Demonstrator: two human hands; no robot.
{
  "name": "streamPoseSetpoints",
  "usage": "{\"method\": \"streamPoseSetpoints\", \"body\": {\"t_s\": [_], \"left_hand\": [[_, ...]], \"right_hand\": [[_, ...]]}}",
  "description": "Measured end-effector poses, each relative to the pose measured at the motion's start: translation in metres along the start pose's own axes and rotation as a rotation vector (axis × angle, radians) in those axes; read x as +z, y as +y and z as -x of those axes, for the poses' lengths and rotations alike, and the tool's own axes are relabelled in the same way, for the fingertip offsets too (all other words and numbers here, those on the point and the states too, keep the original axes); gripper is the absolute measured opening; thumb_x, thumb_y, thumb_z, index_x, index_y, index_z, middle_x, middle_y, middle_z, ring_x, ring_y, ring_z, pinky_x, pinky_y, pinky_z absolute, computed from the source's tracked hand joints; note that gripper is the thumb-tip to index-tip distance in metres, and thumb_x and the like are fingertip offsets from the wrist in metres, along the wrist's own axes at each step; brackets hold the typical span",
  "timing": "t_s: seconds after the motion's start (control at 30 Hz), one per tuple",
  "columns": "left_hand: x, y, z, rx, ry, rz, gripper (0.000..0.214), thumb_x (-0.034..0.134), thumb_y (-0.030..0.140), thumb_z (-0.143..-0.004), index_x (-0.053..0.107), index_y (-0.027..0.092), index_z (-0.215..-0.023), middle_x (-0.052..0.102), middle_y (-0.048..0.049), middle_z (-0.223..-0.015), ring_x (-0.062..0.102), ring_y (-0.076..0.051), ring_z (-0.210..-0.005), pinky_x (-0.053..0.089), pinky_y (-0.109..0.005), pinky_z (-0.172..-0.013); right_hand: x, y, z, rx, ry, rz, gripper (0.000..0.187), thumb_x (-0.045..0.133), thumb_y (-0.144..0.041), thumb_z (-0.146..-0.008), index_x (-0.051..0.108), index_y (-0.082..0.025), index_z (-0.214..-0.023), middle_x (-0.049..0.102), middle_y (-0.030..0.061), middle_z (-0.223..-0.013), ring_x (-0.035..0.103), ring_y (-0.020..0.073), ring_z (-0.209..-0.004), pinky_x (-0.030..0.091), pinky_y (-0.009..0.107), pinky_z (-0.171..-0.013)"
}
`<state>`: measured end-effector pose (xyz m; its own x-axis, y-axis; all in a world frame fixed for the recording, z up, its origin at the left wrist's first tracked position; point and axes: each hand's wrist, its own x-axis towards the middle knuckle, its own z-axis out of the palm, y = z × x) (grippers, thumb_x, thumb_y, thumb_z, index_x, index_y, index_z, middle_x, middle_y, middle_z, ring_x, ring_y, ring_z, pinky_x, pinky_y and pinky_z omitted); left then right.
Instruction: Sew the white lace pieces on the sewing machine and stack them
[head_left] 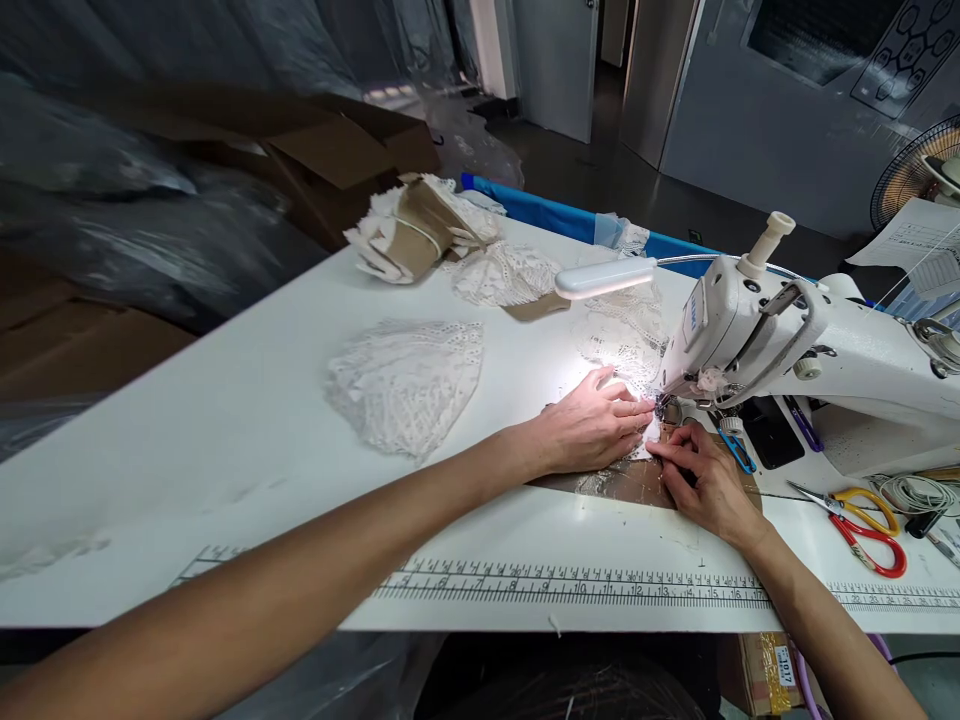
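White lace fabric [651,436] lies under the needle area of a white sewing machine [750,330], brightly lit. My left hand [596,425] rests flat on the lace just left of the presser foot, fingers stretched toward it. At the front edge of the same lace, my right hand [705,480] has its fingertips drawn together on the fabric, close to the needle. Parts of the lace and the presser foot are hidden by my fingers. Beneath both hands is a brown plate [626,485] on the white table [247,420].
A lace piece [409,385] lies left, with a tied lace bundle [420,230] behind it. A lamp [606,278] hangs over the work. Right of my hands are blue snips [737,450], a phone [769,432] and scissors [862,520]. A printed ruler [540,585] runs along the front edge.
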<state>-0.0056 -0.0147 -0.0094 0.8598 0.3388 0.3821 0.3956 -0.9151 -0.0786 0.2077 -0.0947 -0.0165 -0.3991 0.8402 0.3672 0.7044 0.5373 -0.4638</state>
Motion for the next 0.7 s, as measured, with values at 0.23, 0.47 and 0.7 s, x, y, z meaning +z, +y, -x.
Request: {"method": "streamPoseSetpoints", "body": {"t_s": [0.23, 0.47, 0.7], "left_hand": [[-0.004, 0.001, 0.0, 0.001, -0.007, -0.017, 0.031, 0.035, 0.027, -0.103, 0.065, 0.017, -0.105, 0.068, -0.0084, -0.12, 0.062, -0.021, -0.091, 0.042, -0.045, -0.092], [0.006, 0.011, -0.001, -0.046, 0.045, -0.048, 0.026, 0.038, 0.015, -0.101, 0.063, 0.016, -0.095, 0.07, -0.0057, -0.102, 0.06, -0.017, -0.084, 0.038, -0.048, -0.102], [0.001, 0.012, 0.0, -0.025, 0.061, 0.052, 0.03, 0.037, 0.021, -0.101, 0.065, 0.018, -0.09, 0.071, -0.0036, -0.099, 0.059, -0.016, -0.083, 0.041, -0.048, -0.099]], "right_hand": [[-0.001, 0.001, 0.001, -0.002, -0.012, 0.002, 0.034, 0.047, -0.016, -0.09, 0.072, -0.024, -0.112, 0.058, 0.007, -0.099, 0.059, 0.0175, -0.078, 0.054, 0.031, -0.071], [-0.004, 0.002, 0.0, -0.011, -0.068, 0.023, 0.031, 0.049, -0.016, -0.091, 0.071, -0.024, -0.113, 0.057, 0.0068, -0.101, 0.058, 0.0171, -0.079, 0.054, 0.03, -0.073], [-0.004, 0.001, 0.001, -0.01, -0.074, 0.055, 0.032, 0.05, -0.016, -0.091, 0.07, -0.023, -0.115, 0.058, 0.0075, -0.1, 0.058, 0.0182, -0.08, 0.055, 0.031, -0.072]]}}
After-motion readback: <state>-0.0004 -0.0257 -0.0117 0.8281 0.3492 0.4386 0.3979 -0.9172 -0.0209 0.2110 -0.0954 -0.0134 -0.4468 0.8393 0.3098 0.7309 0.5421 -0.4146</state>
